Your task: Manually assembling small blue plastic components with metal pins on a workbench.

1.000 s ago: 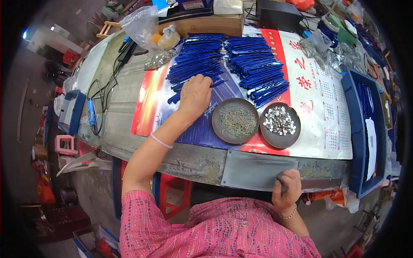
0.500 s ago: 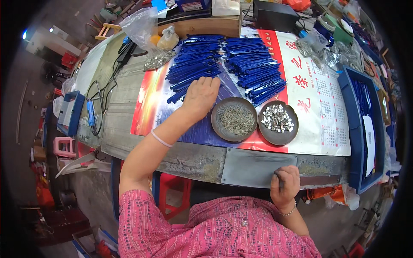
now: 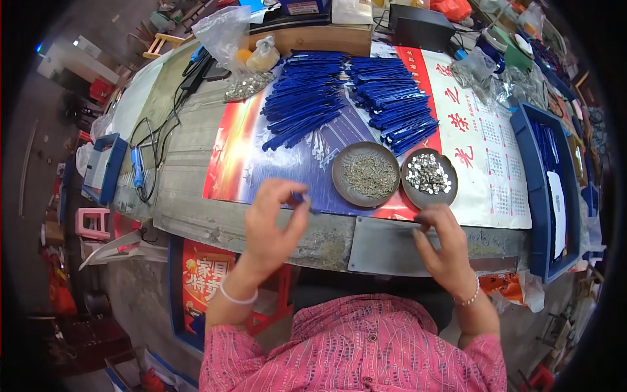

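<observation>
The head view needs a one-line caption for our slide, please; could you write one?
Left hand pinches a small blue strip near two round dark dishes, right hand at the grey table edge.

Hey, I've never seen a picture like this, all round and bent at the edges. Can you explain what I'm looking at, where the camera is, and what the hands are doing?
The camera sits on a person's head and looks down, so its wide lens bends straight edges. The pink sleeves at the bottom are the person's own arms. The left hand pinches a small blue piece between its fingertips. The right hand is by the table's front edge; whether it holds anything is hard to tell. On the table lie two heaps of blue strips, a dish of thin pins and a dish of shiny metal bits. A blue tray stands to the right.
</observation>
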`<state>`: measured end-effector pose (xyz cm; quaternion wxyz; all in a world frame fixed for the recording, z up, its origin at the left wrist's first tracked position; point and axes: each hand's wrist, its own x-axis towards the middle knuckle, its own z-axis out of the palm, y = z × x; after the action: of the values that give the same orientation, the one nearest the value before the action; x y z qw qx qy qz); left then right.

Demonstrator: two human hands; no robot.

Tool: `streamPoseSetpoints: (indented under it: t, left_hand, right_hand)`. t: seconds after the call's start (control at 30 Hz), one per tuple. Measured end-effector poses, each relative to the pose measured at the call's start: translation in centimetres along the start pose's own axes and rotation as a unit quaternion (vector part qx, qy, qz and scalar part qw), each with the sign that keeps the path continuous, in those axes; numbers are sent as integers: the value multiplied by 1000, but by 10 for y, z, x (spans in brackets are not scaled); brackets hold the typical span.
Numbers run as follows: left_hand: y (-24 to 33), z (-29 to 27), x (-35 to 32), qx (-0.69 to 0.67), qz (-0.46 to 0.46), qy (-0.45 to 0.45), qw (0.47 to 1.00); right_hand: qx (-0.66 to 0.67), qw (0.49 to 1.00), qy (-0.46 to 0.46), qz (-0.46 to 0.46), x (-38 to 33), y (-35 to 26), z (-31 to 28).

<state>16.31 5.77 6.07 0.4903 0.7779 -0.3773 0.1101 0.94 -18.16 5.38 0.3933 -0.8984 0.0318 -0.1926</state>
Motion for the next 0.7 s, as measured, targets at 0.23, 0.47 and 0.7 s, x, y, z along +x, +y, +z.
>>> streamPoseSetpoints:
  t: [0.23, 0.47, 0.7]
  left_hand:
    - [25, 2, -51, -114, -50, -17, 992]
    - [29, 5, -81, -198, -87, -25, 976]
    - [32, 12, -92, -248, -122, -37, 960]
  right_hand:
    - [-170, 968, -150, -109, 67, 3, 32]
    - [-305, 925, -180, -137, 95, 16, 58]
    - [-286, 934, -167, -137, 100, 23, 64]
